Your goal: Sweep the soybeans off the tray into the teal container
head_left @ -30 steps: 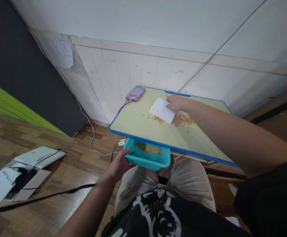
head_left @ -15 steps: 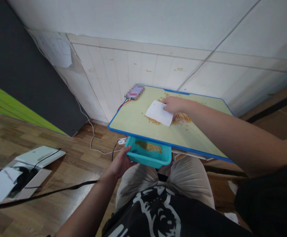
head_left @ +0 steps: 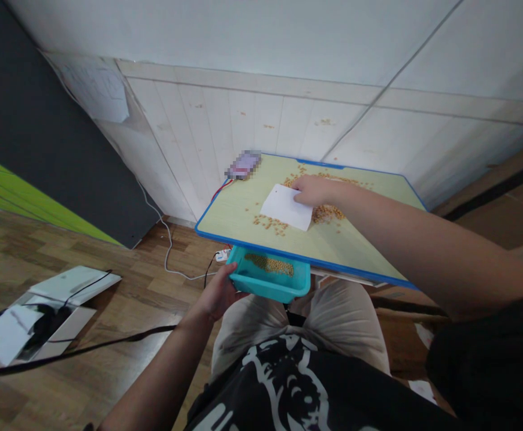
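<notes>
Head view shows the right hand (head_left: 311,190) pinching the far right edge of a white card (head_left: 287,207) that lies on the small table (head_left: 355,248); its long axis runs from left to right, slightly tilted. Yellow beans (head_left: 328,212) are scattered beside and partly hidden under the card. The left hand (head_left: 216,294) grips the left end of a teal basket (head_left: 270,280), tucked under the table's near edge, with more beans inside. The table edge cuts off the basket's rear part.
</notes>
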Tool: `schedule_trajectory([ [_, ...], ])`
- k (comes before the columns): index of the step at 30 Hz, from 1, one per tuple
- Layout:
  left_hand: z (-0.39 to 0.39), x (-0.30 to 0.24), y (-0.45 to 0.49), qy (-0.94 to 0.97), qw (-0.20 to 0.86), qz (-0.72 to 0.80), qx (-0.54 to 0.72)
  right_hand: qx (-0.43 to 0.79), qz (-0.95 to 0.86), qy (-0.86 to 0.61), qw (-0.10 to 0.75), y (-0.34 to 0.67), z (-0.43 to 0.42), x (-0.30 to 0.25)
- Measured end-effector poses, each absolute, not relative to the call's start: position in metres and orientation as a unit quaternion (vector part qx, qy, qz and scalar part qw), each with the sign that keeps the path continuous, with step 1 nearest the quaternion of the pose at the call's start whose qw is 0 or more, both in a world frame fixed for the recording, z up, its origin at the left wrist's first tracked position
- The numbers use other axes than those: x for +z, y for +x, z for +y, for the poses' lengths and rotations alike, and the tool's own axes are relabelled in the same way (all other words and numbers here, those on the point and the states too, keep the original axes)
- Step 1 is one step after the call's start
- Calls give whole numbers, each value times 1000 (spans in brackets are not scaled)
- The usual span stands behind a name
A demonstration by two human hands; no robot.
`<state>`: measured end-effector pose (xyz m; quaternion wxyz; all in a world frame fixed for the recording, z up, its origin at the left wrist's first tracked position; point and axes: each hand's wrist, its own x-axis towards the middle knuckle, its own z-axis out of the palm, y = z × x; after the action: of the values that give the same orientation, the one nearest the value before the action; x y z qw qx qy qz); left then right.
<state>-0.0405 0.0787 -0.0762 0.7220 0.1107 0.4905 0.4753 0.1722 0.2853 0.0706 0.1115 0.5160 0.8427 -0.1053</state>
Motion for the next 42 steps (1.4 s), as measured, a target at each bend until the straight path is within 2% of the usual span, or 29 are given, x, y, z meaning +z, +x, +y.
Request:
schedule_trajectory([
  [8,80,-76,-39,109,724,489,474,-145,841,515,85,178,286,76],
  [12,80,-78,-41,117,721,494,471,-120,833,537,59,188,295,80],
  [29,78,-79,-43,130,722,488,474,-171,834,514,104,205,287,58],
  [42,76,-82,-46,133,719,487,478,-235,822,511,89,200,269,53],
])
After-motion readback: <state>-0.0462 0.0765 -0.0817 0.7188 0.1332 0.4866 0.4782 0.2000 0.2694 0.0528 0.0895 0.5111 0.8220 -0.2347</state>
